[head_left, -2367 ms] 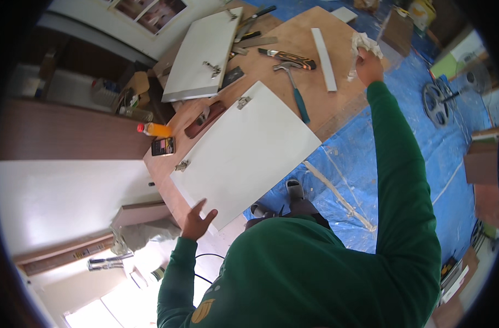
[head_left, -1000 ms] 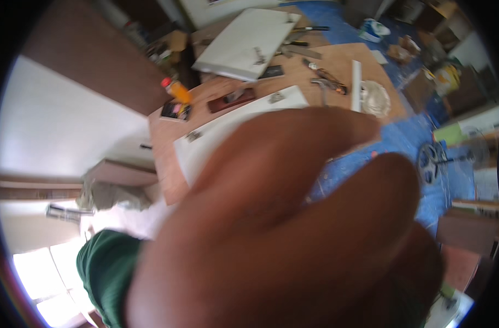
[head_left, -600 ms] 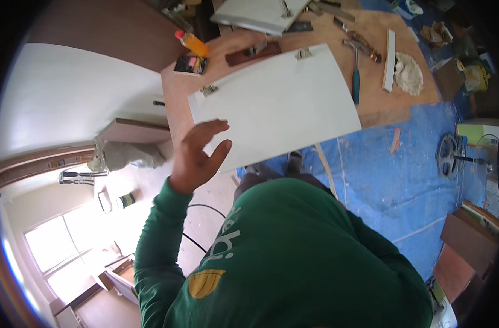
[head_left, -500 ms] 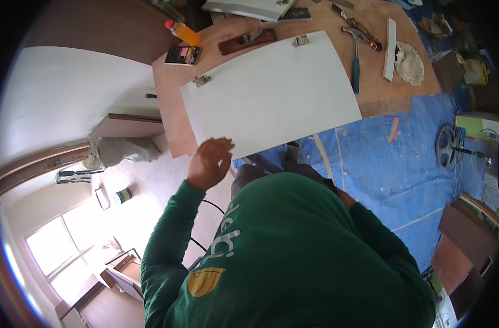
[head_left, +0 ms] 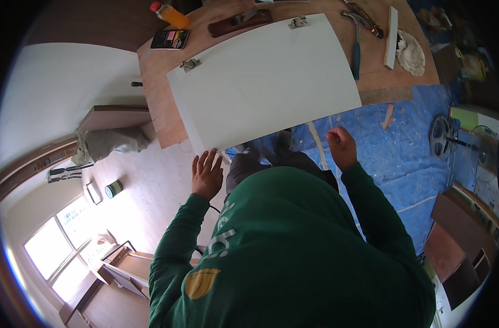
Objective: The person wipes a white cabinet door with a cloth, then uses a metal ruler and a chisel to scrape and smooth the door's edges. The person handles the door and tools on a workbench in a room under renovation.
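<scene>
Left grip [head_left: 207, 175]: Hung palm down with fingers loosely spread, at the near-left corner of the flat white rectangular panel [head_left: 266, 82]; showed nothing caught between thumb and fingers. Could not tell touching from just short of touching.
Right grip [head_left: 342, 147]: Curled loosely inward, apart from the panel, over the wrinkled blue plastic floor sheet [head_left: 386, 169]; hid its inner side, so impossible to tell empty from holding something small.
White panel: Lay flat on the reddish-brown plywood surface [head_left: 157, 109], set slightly askew, jutting past it at the near-left corner.
Handling: Looked stiff and board-like, probably moderately heavy and awkward for its breadth, slick on the face, easily chipped at the corners.
Hold: Seemed best taken by the two short edges, clear of the grey jointed metal hinges [head_left: 298, 22].
Hinges: Stood up along the far long edge, hard and angular, likely to snag.
Beyond the far edge: Held a dark red-brown wooden hand plane [head_left: 240, 23], a flat black phone [head_left: 170, 39] and a red-capped bottle of orange liquid [head_left: 171, 16].
Right of the panel: Held a teal-handled hammer [head_left: 356, 60], a narrow straight white strip [head_left: 391, 38] and a soft, crumpled cream cloth [head_left: 410, 53].
</scene>
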Action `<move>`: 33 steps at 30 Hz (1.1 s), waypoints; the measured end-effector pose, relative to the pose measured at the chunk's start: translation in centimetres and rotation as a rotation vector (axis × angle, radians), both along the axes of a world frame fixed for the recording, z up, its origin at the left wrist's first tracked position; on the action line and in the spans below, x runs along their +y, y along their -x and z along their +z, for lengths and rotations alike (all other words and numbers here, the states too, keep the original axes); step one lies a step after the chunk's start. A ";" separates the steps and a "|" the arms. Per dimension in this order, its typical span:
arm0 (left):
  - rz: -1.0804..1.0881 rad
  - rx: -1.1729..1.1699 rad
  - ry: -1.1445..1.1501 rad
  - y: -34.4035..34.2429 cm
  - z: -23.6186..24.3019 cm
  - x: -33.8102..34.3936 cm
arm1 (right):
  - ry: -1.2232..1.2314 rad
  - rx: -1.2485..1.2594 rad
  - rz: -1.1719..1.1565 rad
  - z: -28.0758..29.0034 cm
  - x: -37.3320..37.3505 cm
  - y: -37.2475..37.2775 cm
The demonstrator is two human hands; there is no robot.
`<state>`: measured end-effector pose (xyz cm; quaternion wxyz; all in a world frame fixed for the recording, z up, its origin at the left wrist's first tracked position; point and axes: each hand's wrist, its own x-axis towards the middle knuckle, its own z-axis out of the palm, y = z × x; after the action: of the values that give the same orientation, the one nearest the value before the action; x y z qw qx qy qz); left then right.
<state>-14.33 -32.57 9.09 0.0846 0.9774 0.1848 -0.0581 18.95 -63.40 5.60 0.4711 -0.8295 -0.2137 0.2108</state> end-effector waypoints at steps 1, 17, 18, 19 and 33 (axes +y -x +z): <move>-0.011 -0.009 -0.014 0.3 -0.1 0.3 | 0.020 -0.109 0.015 1.1 1.1 -0.2; 0.375 -0.284 0.105 -1.1 -1.8 3.9 | 0.109 0.294 -0.264 -1.1 1.5 -5.1; 0.461 -0.285 0.145 -0.5 -2.5 4.1 | 0.091 0.333 -0.290 -1.1 1.6 -5.0; 0.550 -0.286 0.182 -0.2 -3.0 4.0 | 0.074 0.376 -0.312 -1.3 1.3 -5.1; 1.016 -0.286 0.936 3.1 -4.7 3.8 | 0.046 0.542 -0.385 -0.5 1.3 -5.4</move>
<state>-17.44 -28.82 4.40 0.5363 0.6290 0.5611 0.0443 24.34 -62.08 5.14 0.5232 -0.7787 0.0849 0.3356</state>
